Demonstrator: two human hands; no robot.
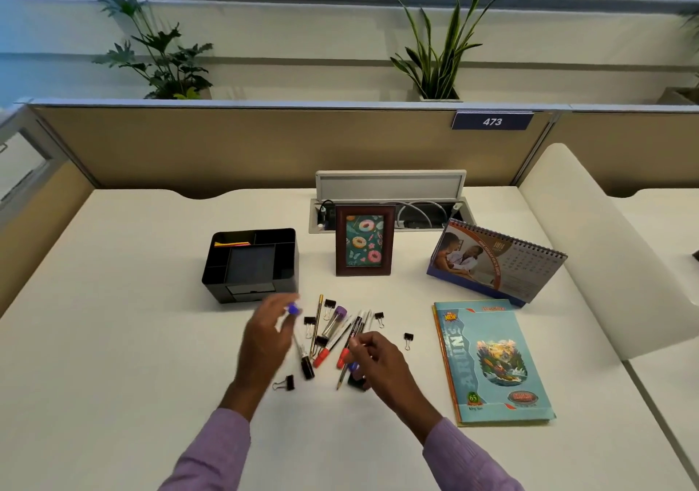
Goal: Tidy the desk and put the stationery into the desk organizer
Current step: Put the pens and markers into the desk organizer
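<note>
A black desk organizer (252, 263) stands at the left of the desk, with coloured sticky notes in its back compartment. Just in front of it, my left hand (266, 333) is raised and blurred, its fingers shut on a blue-capped pen (293, 309). A loose pile of pens and markers (336, 333) lies on the desk between my hands, with red caps and a purple cap showing. Several black binder clips (407, 338) are scattered around the pile. My right hand (378, 358) rests over the pile's right side, fingertips pinched on a pen there.
A framed doughnut picture (364, 241) stands behind the pile. A desk calendar (499, 260) stands at the right, with a teal notebook (491, 362) lying flat in front of it. An open cable tray (389, 207) sits at the back, under the beige partition.
</note>
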